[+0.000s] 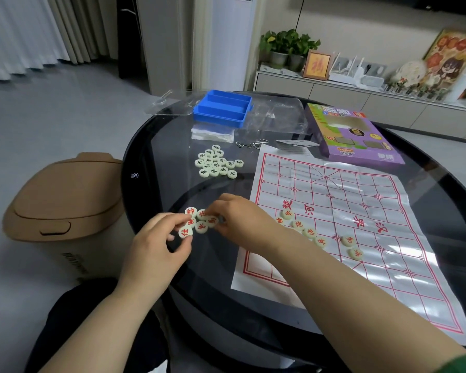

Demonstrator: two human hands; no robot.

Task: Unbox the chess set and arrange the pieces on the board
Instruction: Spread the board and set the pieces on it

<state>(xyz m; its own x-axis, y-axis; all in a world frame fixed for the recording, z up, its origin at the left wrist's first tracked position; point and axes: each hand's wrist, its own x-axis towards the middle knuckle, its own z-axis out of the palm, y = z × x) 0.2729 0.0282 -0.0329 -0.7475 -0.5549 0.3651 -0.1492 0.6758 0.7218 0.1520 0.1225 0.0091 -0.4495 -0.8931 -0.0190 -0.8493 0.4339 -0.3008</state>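
Observation:
A paper Chinese chess board [361, 224] with red lines lies on the right half of the dark round glass table [156, 162]. Several red-lettered pieces [310, 232] sit along its near-left part. A small cluster of red-lettered pieces [197, 220] lies on the glass left of the board. My left hand [159, 246] pinches one red-lettered piece [185, 232] at the cluster's near edge. My right hand [240, 219] reaches over the cluster and its fingertips curl on a piece there. A group of green-lettered pieces [218, 162] lies farther back.
A blue plastic tray [222, 107], clear plastic wrapping [277, 114] and a purple game box [353, 135] sit at the table's far side. Metal ring puzzles [250, 144] and a folded leaflet [296, 145] lie near the board's top. A tan bin [62, 203] stands left of the table.

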